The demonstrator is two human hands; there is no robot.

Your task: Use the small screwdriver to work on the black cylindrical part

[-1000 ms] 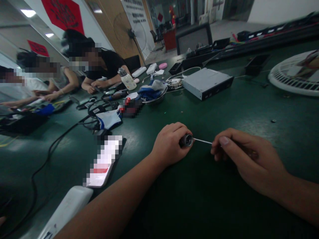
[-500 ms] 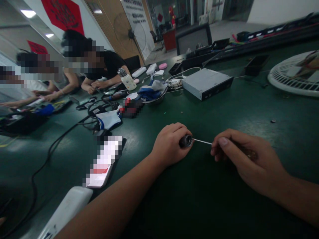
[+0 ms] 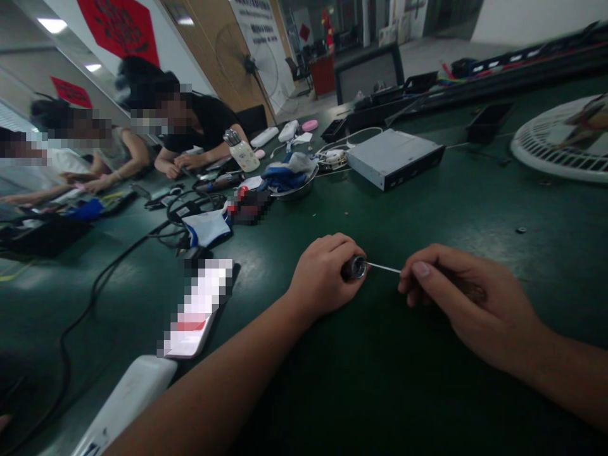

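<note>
My left hand (image 3: 323, 275) is wrapped round a short dark cylinder (image 3: 355, 268), whose shiny round end faces right. The rest of the cylinder is hidden in the palm. My right hand (image 3: 460, 297) is closed on a screwdriver-like tool with a thin metal shaft (image 3: 384, 267). Its brownish handle (image 3: 475, 291) shows only partly between the fingers and palm. The shaft points left, and its tip lies at the rim of the cylinder's end; whether it goes inside, I cannot tell. Both hands are low over the dark green table (image 3: 304, 240).
A lit phone (image 3: 202, 310) and a white device (image 3: 130, 402) lie left of my left forearm. Beyond my hands are a grey disc drive (image 3: 396, 157), a metal bowl (image 3: 297, 187) with blue-white cloth, and a fan grille (image 3: 555, 149). Cables (image 3: 95, 291) cross the left side; several people sit there.
My right hand has shifted slightly left, bringing the thin shaft a little further onto the cylinder's end. The left hand and the cylinder stay nearly in place.
</note>
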